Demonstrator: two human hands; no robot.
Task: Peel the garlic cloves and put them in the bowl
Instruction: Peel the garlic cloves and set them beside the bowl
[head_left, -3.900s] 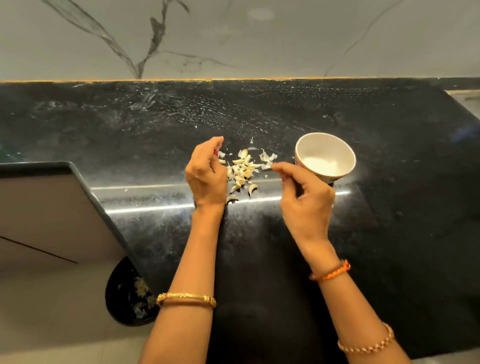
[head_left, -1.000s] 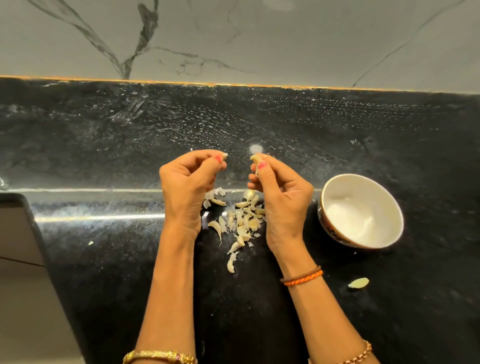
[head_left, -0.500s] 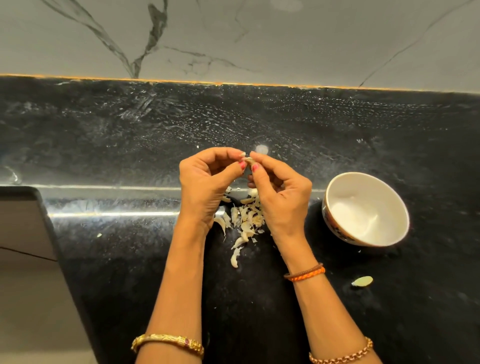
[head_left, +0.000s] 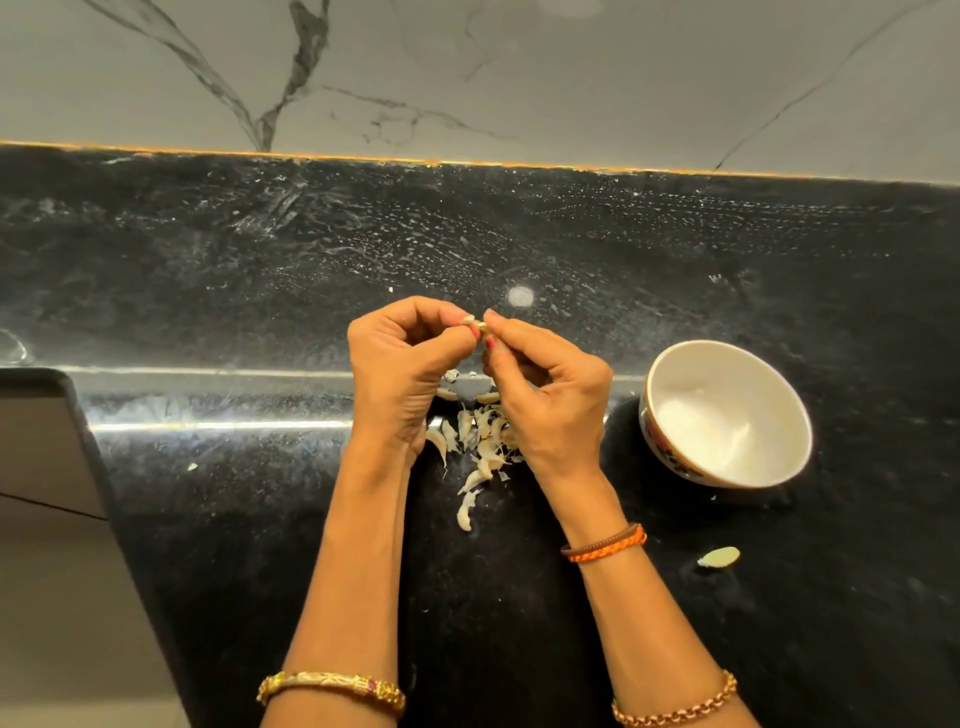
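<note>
Black speckled countertop (head_left: 675, 249), grey veined marble wall (head_left: 571, 78), pale green scrap (head_left: 719, 557)

We have one view only, from a wide-angle camera worn on the head. It looks forward and steeply down onto the black counter (head_left: 727, 623), close over both forearms. The marble wall (head_left: 571, 78) closes the top of the frame; straight lines bow toward the edges. With no second view, nothing is shared.
</note>
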